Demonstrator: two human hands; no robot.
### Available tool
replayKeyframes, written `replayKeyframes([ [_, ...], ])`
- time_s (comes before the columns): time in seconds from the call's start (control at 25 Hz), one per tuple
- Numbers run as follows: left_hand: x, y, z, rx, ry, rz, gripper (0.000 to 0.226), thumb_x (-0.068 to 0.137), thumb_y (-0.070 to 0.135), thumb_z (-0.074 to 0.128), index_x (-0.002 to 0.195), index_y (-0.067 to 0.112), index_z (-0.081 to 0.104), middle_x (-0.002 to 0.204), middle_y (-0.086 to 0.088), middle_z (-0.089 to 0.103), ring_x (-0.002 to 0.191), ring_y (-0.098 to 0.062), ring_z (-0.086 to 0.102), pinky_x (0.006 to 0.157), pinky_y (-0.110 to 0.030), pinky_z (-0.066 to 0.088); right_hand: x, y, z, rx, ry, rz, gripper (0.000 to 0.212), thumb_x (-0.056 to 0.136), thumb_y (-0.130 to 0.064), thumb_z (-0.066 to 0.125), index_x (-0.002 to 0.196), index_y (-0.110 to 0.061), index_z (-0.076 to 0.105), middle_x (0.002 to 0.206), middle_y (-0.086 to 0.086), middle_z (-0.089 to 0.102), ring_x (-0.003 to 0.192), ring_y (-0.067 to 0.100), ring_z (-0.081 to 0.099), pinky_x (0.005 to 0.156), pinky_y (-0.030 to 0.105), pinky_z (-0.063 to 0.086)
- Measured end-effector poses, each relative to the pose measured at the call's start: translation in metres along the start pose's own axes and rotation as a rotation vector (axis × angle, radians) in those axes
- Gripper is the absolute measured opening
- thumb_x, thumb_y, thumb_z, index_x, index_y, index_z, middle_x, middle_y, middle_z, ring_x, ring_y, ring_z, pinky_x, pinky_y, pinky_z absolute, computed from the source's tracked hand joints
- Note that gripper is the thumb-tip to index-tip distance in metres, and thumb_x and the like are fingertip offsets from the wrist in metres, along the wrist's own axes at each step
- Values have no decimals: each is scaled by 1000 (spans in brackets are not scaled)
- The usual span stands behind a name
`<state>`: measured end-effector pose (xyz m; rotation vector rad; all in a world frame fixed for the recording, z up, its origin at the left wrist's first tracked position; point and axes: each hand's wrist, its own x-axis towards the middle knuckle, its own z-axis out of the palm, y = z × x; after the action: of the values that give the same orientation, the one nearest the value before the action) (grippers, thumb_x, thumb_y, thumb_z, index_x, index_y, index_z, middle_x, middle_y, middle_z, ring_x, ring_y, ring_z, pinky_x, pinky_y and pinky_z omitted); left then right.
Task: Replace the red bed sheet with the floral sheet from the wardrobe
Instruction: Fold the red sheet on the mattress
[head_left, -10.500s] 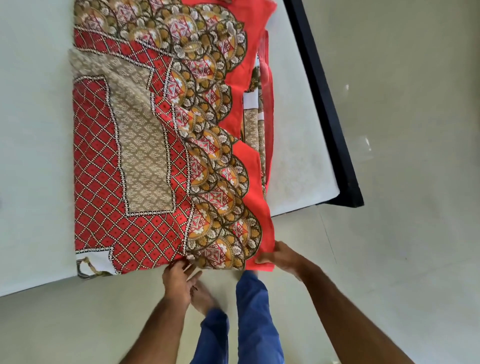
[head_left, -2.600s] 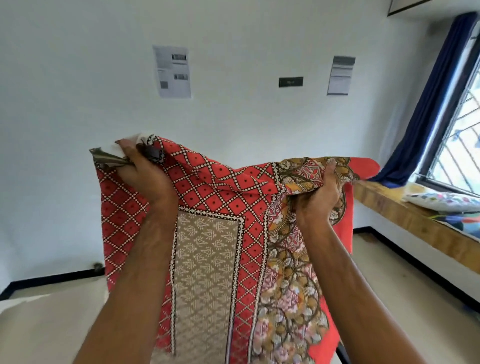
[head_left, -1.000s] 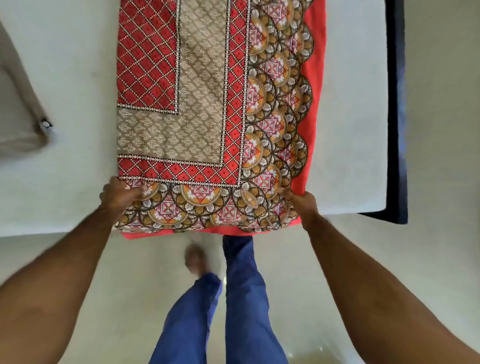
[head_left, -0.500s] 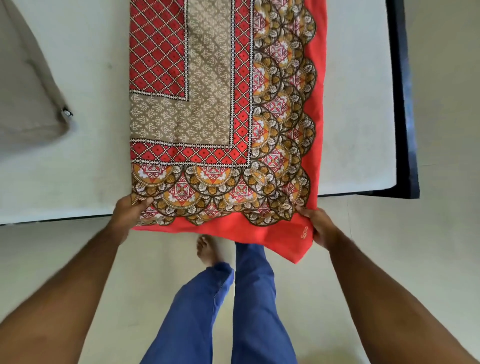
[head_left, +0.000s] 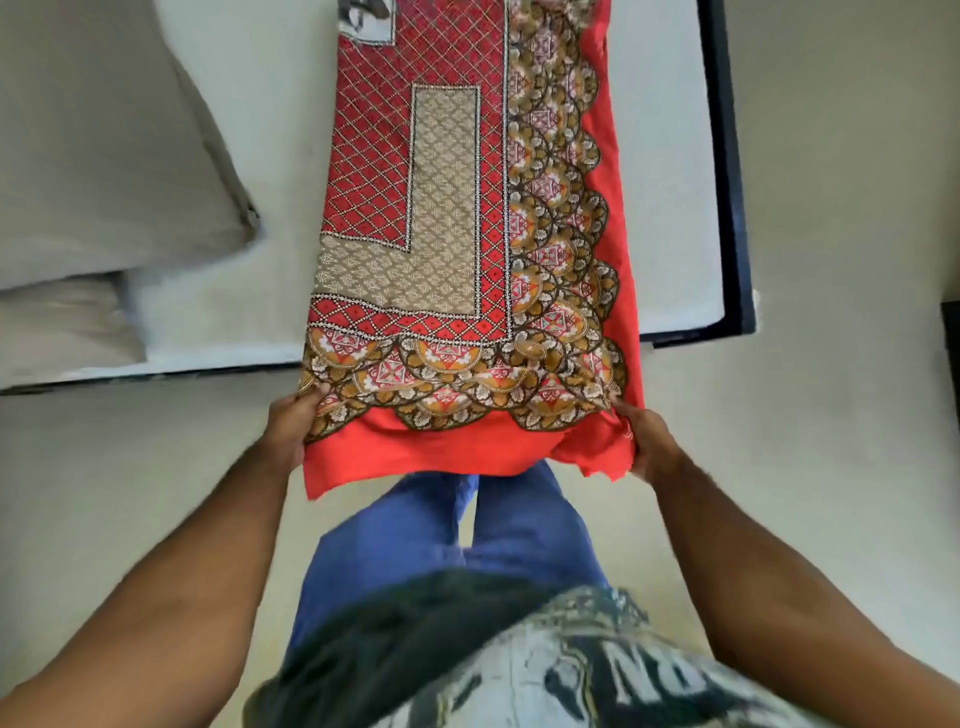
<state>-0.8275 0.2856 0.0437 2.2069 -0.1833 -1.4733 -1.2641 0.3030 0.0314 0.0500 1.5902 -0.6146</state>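
The red bed sheet (head_left: 457, 218), folded into a long strip with a diamond grid, a beige panel and scalloped medallions, lies lengthwise on the bare white mattress (head_left: 291, 197). Its near end hangs past the mattress edge over the floor. My left hand (head_left: 291, 426) grips the near left corner. My right hand (head_left: 644, 441) grips the near right corner, where the plain red border bunches. The floral sheet and the wardrobe are out of view.
Two grey pillows (head_left: 93, 182) lie stacked on the mattress at the left. The dark bed frame (head_left: 732, 171) runs along the right side. Pale floor (head_left: 841, 260) surrounds the bed. My legs in blue trousers (head_left: 467, 540) stand just below the sheet's end.
Both hands have pulled the sheet's near end farther off the mattress toward me. More of the plain red border now hangs over the floor, and the pillows have come further into view.
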Motion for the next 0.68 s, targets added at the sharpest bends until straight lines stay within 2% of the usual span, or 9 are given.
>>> replayKeyframes([
  [0.12,-37,-16,3,-57,-49,-107,34,90,19,73,117,0,64,119,-18,67,73,-23,65,76,-37,53,-32,-3,-5,-29,-6,25,14,99,-24,61,105,-11,62,96,15,72,76,32,68,52,44,61],
  [0.28,-53,22,16,-126,-134,-146,48,86,22,77,128,7,61,120,-17,69,88,-28,68,80,-42,55,-44,-43,17,-46,-75,-38,17,97,-21,63,109,-8,65,89,13,74,68,26,72,57,43,62],
  [0.36,-49,57,21,-190,-222,-126,39,89,31,72,125,18,65,111,-13,73,83,-27,70,76,-43,56,-40,-72,30,-21,-95,-92,27,95,-17,65,118,-3,66,102,15,75,79,27,73,73,46,62],
  [0.44,-45,103,32,-218,-256,-47,26,93,39,61,112,23,70,95,-7,75,72,-26,70,65,-41,55,-32,-111,42,17,-76,-144,38,93,-14,67,128,0,62,118,20,69,96,32,69,89,52,58],
  [0.48,-38,127,37,-235,-257,-14,25,94,41,58,105,22,70,90,-6,75,66,-25,70,55,-38,55,-27,-133,47,42,-64,-181,35,93,-14,67,124,0,64,114,20,70,97,32,68,88,53,58],
  [0.52,-33,154,43,-268,-251,10,26,95,43,57,102,21,68,89,-6,73,63,-24,69,49,-34,54,-22,-158,53,60,-72,-219,28,93,-14,66,118,-1,66,106,18,72,93,30,70,79,52,61],
  [0.6,-11,205,54,-327,-191,16,28,93,48,58,103,22,64,91,-6,72,64,-23,67,54,-31,52,-7,-214,70,103,-104,-273,21,96,-13,63,112,-1,68,92,14,75,81,26,73,61,41,62],
  [0.68,19,255,71,-334,-129,0,26,94,50,56,92,25,62,76,0,73,59,-20,63,59,-30,45,24,-274,89,136,-100,-298,15,96,-9,60,106,-1,69,90,13,75,83,27,71,61,37,61],
])
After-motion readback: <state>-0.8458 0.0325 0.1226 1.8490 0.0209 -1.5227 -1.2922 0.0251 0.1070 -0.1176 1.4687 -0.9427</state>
